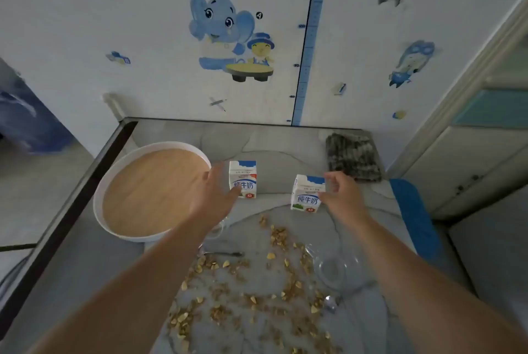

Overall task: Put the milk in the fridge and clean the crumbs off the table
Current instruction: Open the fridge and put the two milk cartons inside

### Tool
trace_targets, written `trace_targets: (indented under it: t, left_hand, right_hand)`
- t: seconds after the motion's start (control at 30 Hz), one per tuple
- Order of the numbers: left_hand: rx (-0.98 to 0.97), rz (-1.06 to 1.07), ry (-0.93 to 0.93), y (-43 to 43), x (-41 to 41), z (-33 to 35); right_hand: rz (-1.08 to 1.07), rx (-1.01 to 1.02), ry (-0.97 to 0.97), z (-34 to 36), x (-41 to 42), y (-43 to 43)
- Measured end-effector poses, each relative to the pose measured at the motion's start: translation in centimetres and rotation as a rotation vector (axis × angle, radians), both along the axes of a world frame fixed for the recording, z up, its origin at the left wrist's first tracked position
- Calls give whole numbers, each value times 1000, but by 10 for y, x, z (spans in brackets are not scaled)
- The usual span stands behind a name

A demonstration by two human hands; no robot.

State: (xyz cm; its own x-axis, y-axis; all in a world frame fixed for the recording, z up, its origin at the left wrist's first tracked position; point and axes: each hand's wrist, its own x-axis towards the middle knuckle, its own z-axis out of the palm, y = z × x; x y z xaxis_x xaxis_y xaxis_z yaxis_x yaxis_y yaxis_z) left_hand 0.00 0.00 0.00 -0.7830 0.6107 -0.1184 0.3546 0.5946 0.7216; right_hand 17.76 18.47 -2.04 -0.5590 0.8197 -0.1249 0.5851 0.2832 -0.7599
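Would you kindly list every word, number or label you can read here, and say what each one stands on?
"纯牛奶": front of the left milk carton.
"纯牛奶": front of the right milk carton.
"A": round black sticker on the wall.
"100" and "90": beside the blue height chart on the wall.
The chart's other numbers and the cartons' logos and small print are too blurred to read.

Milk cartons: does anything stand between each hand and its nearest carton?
Nothing visible. The open left hand is at the left white-and-blue milk carton; the right hand is at the right white-and-blue milk carton.
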Motion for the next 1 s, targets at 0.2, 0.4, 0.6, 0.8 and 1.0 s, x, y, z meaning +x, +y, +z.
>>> trace_targets:
  t: [0.2, 0.4, 0.6, 0.8, 1.0]
  left_hand:
    - [58, 154, -213, 23, -32, -45]
    - [91, 137, -349, 48, -62, -67]
    - [78, 8, -417, 56, -69, -87]
    - [134, -36, -511, 60, -76, -100]
    - [210, -25, -612, 58, -74, -95]
  right_hand:
    - [-60, -122, -27, -32, -13, 15]
    - [-124, -297, 19, -51, -22, 30]
    - [-89, -385, 68, -75, -26, 34]
    - [-66, -388, 92, -90, -26, 38]
    - [-70, -412, 134, -86, -27, 32]
